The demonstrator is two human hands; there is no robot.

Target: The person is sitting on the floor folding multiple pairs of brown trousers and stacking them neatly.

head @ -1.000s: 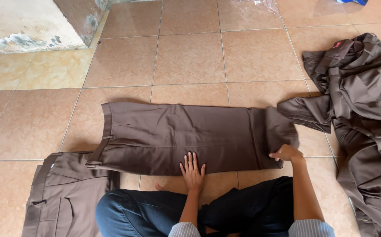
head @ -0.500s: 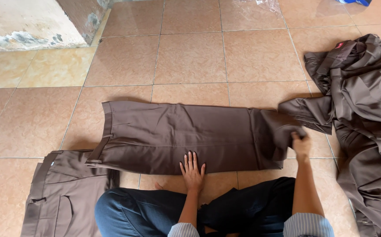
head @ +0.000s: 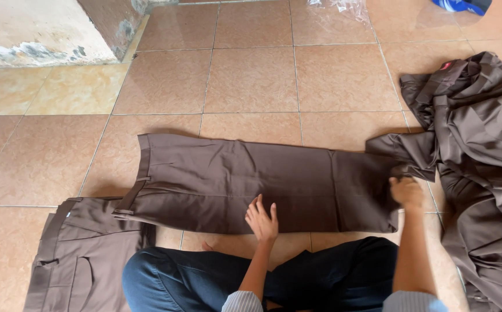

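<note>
**Folding brown trousers on a tile floor: pin the middle, lift the hem**

The brown trousers (head: 251,182) lie flat across the tiled floor (head: 251,75), waistband out at 9 o'clock, leg ends at 3 o'clock, right in front of the person's crossed legs; the left hand (head: 261,218) is open, fingers spread, palm pressed on the near edge of the cloth around 6 o'clock; the right hand (head: 406,192) is closed around the hem end at about 3 o'clock, pinching the fabric.

My take on doing this bit well: keep the flat hand firm so the middle doesn't creep; lift the hem only a little and keep both leg layers together in the grip; line the edges up with the long side seam before letting the cloth down, otherwise you'd likely get a skewed fold; smooth from the pinned spot outward.

Around it: a folded pair (head: 80,254) in the same brown sits at 7 o'clock, just touching the waistband corner; a loose heap of brown clothes (head: 482,173) fills 3 to 4 o'clock, one piece reaching to the hem end.

Packaging and tags: a small red tag (head: 446,66) shows on the heap at 2 o'clock; a crumpled clear plastic bag (head: 343,7) lies at 12 to 1 o'clock; something blue (head: 462,6) pokes in at the top right corner, can't tell what it is.
</note>
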